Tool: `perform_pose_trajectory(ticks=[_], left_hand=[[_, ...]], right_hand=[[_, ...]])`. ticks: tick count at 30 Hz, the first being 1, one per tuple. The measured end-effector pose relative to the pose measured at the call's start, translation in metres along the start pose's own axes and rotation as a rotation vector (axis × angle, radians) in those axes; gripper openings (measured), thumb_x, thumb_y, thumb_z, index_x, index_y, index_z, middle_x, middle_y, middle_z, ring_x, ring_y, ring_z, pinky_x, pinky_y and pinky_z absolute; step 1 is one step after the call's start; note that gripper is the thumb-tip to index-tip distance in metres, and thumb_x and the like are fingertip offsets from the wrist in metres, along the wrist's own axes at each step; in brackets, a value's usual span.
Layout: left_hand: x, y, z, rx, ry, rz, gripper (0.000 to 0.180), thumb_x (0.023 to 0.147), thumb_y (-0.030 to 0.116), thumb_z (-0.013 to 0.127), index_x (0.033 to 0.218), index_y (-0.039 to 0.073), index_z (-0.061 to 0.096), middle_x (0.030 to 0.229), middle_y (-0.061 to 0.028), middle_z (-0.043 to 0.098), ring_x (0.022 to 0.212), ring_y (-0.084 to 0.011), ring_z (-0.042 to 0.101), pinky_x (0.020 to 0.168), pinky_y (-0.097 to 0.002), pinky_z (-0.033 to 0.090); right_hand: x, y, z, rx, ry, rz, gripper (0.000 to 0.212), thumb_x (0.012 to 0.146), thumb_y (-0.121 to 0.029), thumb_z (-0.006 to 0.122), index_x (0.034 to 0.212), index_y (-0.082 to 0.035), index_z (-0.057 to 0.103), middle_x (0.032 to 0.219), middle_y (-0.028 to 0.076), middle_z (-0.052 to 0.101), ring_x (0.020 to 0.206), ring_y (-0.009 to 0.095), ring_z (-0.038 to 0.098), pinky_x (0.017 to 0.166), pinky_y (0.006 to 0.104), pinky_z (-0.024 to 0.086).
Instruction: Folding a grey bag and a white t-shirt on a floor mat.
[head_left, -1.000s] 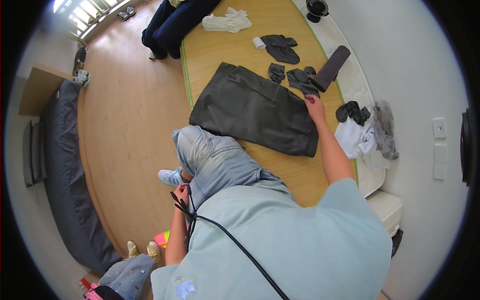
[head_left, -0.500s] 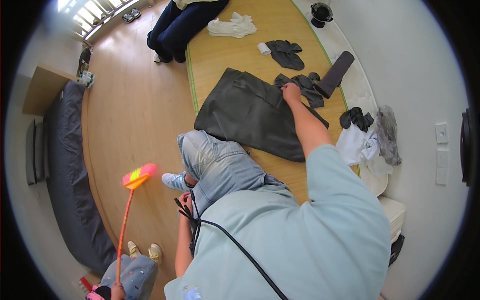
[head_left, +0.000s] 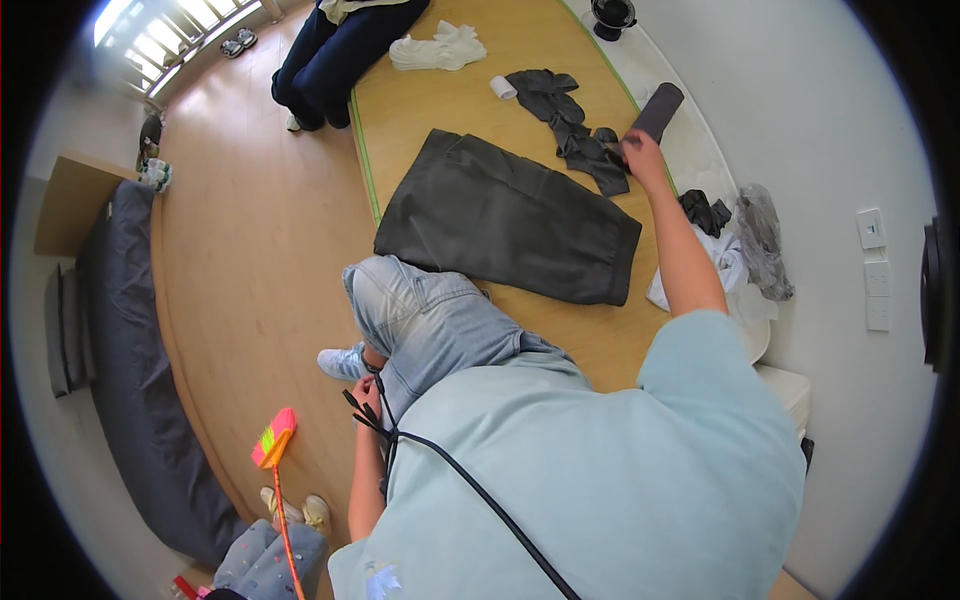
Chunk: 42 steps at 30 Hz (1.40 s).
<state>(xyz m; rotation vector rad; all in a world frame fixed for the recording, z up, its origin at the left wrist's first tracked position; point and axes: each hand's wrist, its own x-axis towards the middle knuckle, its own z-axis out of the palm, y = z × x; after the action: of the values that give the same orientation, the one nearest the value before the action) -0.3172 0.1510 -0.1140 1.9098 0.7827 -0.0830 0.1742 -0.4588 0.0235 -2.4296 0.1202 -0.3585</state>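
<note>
My right hand (head_left: 643,155) is stretched out to the far right of the yellow mat (head_left: 400,150). Its fingers close on the near end of a rolled dark grey cloth (head_left: 660,106). Just left of it lie crumpled dark grey cloth pieces (head_left: 572,132), with a small white roll (head_left: 503,88) at their far end. A large dark grey garment (head_left: 505,215) is spread flat on the mat before my knees. Down by my jeans leg, my left hand (head_left: 368,393) is closed beside black cables (head_left: 372,420); what it holds, if anything, is hidden.
White gloves or socks (head_left: 440,48) lie at the mat's far end, near a seated person's legs (head_left: 345,65). A black fan (head_left: 613,15) stands by the wall. White cloth (head_left: 720,255) and a clear plastic bag (head_left: 762,240) are at right. Another person holds a broom (head_left: 275,440).
My right hand has moved from the small grey cloths to the rolled cloth. The large garment's right edge now lies straighter. The broom has swung nearer to the person holding it.
</note>
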Motion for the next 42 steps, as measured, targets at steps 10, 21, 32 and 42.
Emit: perform_pose_trajectory(ticks=[10,21,32,42], left_hand=[[-0.008,0.029,-0.007,0.071,-0.043,0.069,0.020,0.087,0.011,0.057,0.102,0.000,0.062,0.077,-0.0045,0.065,0.071,-0.0104,0.057,0.065,-0.0247,0.046],[-0.009,-0.004,-0.004,-0.013,-0.023,-0.031,0.023,0.085,0.012,0.057,0.104,0.000,0.063,0.078,-0.0066,0.065,0.070,-0.0122,0.058,0.065,-0.0250,0.047],[-0.004,-0.016,-0.004,-0.049,-0.039,-0.076,0.016,0.086,0.012,0.062,0.099,0.003,0.064,0.074,-0.0002,0.062,0.067,-0.0067,0.053,0.061,-0.0220,0.043],[0.001,-0.014,-0.005,0.014,-0.025,-0.062,0.024,0.080,0.012,0.058,0.102,0.004,0.065,0.073,-0.0071,0.064,0.066,-0.0145,0.058,0.063,-0.0278,0.048]], right_hand=[[-0.248,0.060,0.007,-0.223,0.155,0.655,0.060,0.076,-0.044,0.071,0.111,0.004,0.059,0.106,0.016,0.066,0.094,0.027,0.064,0.079,0.0379,0.050],[-0.217,-0.023,-0.018,0.970,-0.509,1.047,0.049,0.079,-0.027,0.069,0.117,0.001,0.055,0.110,0.011,0.064,0.095,0.024,0.065,0.086,0.0383,0.053],[-0.218,0.020,-0.006,0.586,-0.385,0.868,0.043,0.085,-0.017,0.066,0.121,0.002,0.052,0.111,0.013,0.063,0.096,0.025,0.063,0.085,0.0363,0.052],[-0.221,0.008,-0.018,0.908,-0.481,1.109,0.049,0.085,-0.030,0.066,0.122,-0.002,0.053,0.117,0.012,0.061,0.103,0.025,0.062,0.090,0.0375,0.051]])
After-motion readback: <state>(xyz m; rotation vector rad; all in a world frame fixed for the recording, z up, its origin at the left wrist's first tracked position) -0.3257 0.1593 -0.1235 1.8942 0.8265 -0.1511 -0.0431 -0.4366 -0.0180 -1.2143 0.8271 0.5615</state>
